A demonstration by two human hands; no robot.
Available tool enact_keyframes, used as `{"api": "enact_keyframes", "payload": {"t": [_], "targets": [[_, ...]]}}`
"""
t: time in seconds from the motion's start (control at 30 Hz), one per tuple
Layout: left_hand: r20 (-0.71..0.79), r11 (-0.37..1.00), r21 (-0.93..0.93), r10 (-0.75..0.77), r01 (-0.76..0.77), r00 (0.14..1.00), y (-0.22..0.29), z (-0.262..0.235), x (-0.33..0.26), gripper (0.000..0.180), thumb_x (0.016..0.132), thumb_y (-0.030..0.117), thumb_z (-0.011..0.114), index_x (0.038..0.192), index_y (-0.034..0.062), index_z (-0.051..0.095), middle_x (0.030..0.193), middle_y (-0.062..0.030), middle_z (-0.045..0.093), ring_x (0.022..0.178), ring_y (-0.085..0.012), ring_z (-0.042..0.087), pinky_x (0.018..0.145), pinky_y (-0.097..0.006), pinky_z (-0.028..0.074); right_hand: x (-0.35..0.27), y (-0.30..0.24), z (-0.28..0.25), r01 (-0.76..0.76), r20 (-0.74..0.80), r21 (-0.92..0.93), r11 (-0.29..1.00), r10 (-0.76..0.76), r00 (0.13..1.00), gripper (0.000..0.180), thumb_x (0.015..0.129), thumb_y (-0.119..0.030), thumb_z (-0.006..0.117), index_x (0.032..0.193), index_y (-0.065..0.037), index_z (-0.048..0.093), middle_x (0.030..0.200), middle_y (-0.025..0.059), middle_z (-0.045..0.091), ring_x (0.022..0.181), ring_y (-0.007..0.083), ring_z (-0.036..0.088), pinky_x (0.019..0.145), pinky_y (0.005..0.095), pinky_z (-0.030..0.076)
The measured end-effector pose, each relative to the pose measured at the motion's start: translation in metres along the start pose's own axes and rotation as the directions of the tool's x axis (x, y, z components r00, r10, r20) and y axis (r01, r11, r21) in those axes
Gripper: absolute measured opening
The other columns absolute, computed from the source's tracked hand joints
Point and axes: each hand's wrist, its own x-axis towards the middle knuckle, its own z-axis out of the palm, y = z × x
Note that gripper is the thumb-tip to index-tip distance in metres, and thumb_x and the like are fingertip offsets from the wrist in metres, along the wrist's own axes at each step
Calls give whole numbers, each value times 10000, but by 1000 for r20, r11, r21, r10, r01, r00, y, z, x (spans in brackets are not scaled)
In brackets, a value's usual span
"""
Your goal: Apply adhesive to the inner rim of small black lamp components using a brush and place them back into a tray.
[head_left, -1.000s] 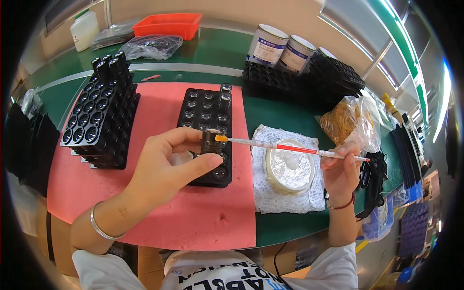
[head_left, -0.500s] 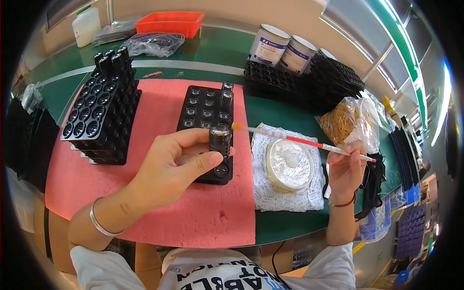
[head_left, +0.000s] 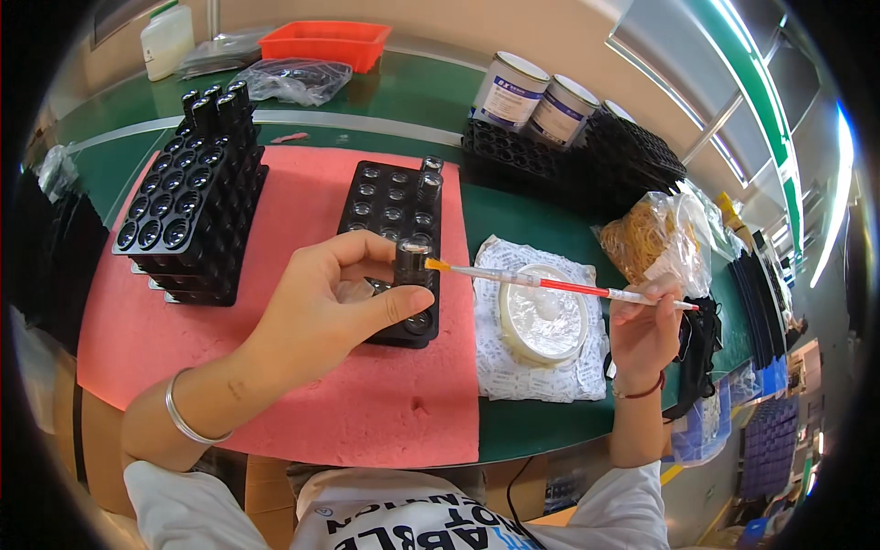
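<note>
My left hand point(head_left: 335, 307) pinches a small dark cylindrical part point(head_left: 412, 264) upright over a black moulded tray point(head_left: 394, 213) that lies on a pink foam mat point(head_left: 302, 403). My right hand point(head_left: 646, 330) holds a thin red-and-white brush point(head_left: 559, 284) nearly level, its orange tip touching the top of the part. Below the brush sits a round shallow dish with a silvery inside point(head_left: 543, 321) on a white cloth point(head_left: 513, 367). Two more dark parts stand at the tray's far right corner.
A stack of black trays point(head_left: 188, 220) stands at the left on the mat. Further black trays point(head_left: 587, 156), two white tins point(head_left: 536, 96), a bag of rubber bands point(head_left: 655, 238), a plastic bag, an orange bin point(head_left: 325, 41) and a white bottle lie behind.
My right hand brought the brush back left from over the dish, so its tip now meets the part. My left hand still holds the part above the tray.
</note>
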Motion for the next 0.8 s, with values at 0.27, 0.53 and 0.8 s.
{"api": "enact_keyframes", "payload": {"t": [0.27, 0.53, 0.8], "targets": [[13, 996, 78, 36, -37, 999, -1, 1, -4, 244, 749, 40, 608, 963, -37, 520, 886, -59, 562, 776, -73, 527, 674, -203, 448, 3, 1, -1, 32, -12, -101, 994, -34, 999, 219, 864, -196, 439, 839, 12, 500, 663, 154, 584, 589, 218, 583, 577, 299, 483], [98, 999, 39, 8, -12, 995, 4, 3, -4, 270, 799, 57, 553, 1043, -43, 494, 936, -49, 557, 894, -104, 518, 794, -230, 424, 5, 0, -3, 94, -26, -236, 967, -103, 994, 220, 863, -180, 429, 825, 23, 503, 647, 150, 578, 571, 200, 578, 553, 270, 479], [-15, 847, 475, 280, -239, 960, 42, 3, -20, 313, 670, 42, 681, 944, 5, 535, 683, 65, 459, 505, 8, 293, 428, -162, 232, 10, -5, -3, 114, -66, -176, 978, -127, 990, 218, 874, -176, 405, 821, 13, 501, 653, 140, 575, 566, 182, 566, 557, 255, 470]]}}
